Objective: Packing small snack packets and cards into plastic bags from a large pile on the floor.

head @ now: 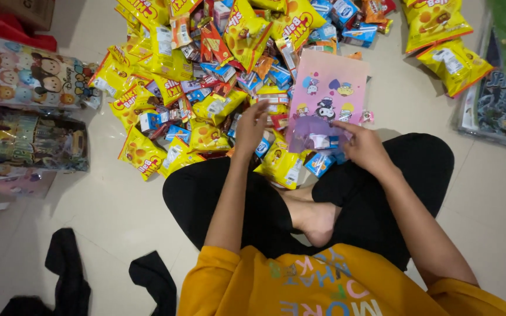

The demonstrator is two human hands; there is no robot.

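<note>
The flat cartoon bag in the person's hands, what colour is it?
The flat cartoon-printed gift bag is pink, turning see-through purple at its lower end; the head view shows it.

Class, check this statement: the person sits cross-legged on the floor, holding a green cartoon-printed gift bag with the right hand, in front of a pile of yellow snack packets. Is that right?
Not quite. The head view shows the gift bag is pink, not green. The rest stands: the person sits cross-legged on the floor, the right hand holds the bag, and the pile of yellow snack packets lies in front.
</note>
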